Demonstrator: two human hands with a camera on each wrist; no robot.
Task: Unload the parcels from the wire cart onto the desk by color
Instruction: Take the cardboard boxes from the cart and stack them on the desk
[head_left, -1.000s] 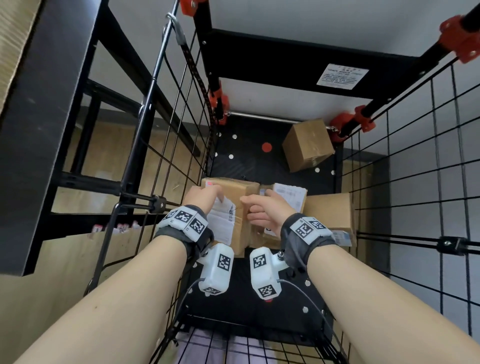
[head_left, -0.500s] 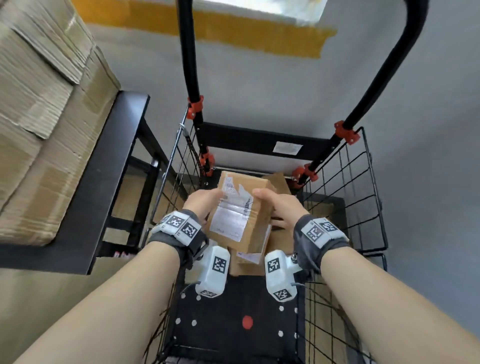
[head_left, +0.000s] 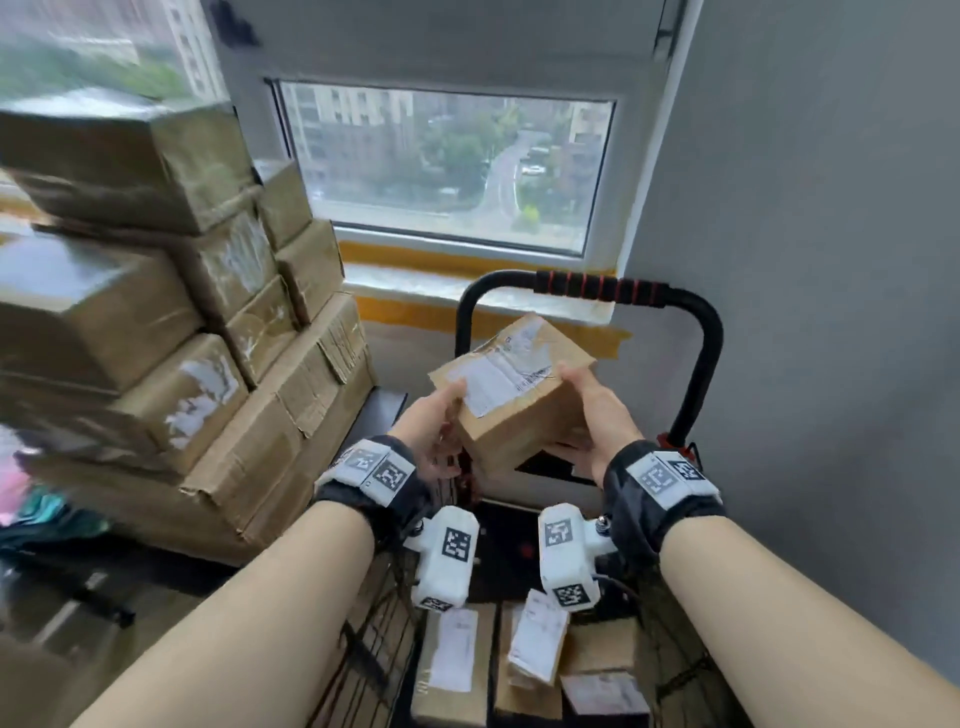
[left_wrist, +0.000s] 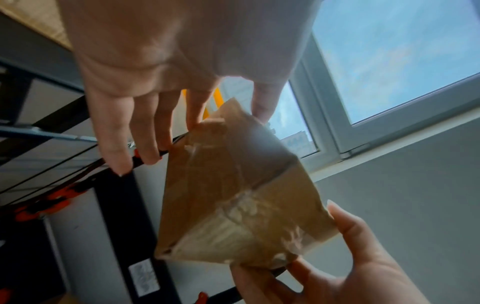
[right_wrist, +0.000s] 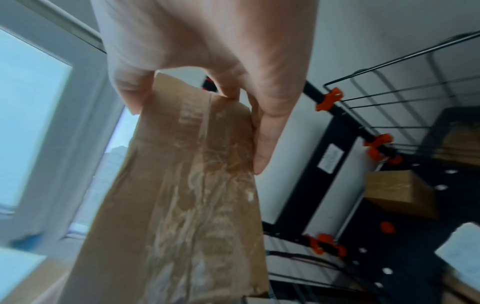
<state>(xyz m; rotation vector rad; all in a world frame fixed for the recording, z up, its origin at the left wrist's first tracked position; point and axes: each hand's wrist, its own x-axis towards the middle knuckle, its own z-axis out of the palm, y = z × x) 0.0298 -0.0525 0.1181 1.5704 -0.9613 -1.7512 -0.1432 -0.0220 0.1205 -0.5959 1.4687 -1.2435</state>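
Brown taped cardboard parcel (head_left: 511, 387) with a white label sits mid-frame above the black wire cart (head_left: 691, 332) — left hand (head_left: 428, 434) with thumb on its top edge and straight fingers beneath, right hand (head_left: 597, 421) curled around its right end — stacked brown boxes (head_left: 156, 291) at left.

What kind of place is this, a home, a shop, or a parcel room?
Probably a small parcel sorting or storage room, high in a city building. Taped cardboard boxes are stacked on the left, a wire cart holds labelled parcels, and the window overlooks apartment blocks.
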